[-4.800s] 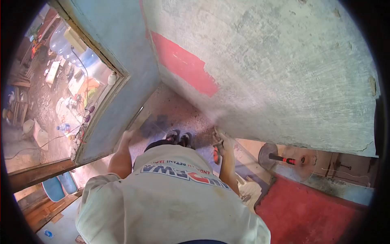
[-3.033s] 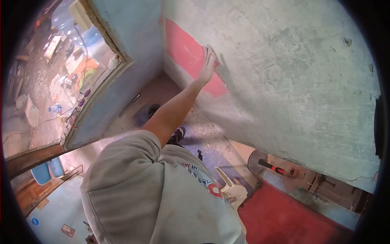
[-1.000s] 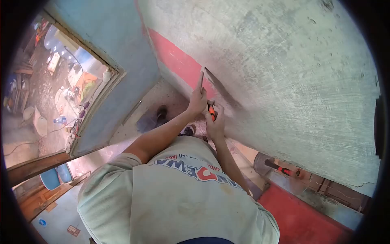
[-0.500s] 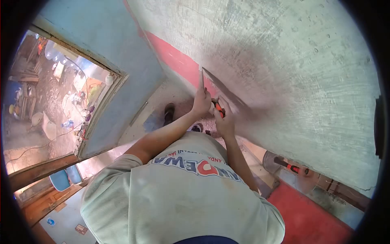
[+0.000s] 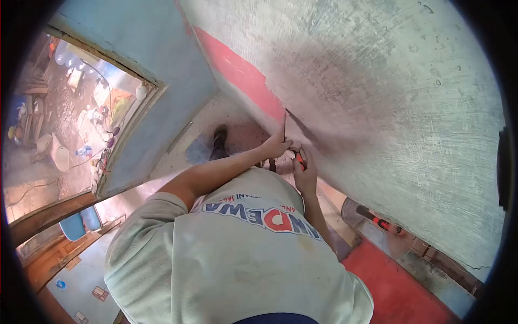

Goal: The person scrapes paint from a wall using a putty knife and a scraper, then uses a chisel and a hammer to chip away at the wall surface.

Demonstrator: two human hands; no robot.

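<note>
My left hand is closed on a thin flat blade, seen nearly edge-on, its tip against the wall. Close beside it, lower and to the right, my right hand is wrapped round a red-and-black handle. Whether the handle and the blade belong to one tool is hidden by the fingers. Just above the blade's tip, a pink patch borders the pale, streaky wall coat. A dark shadow slants down the wall from the tip.
A blue-grey wall meets the pale wall at the left, with a window opening showing clutter outside. Lower right, another red-and-black handled tool lies by a round container, near a red surface. A shoe stands below.
Both hands have moved down along the wall and slightly right, with the blade and the handle still held. More of the pink patch shows above the blade.
</note>
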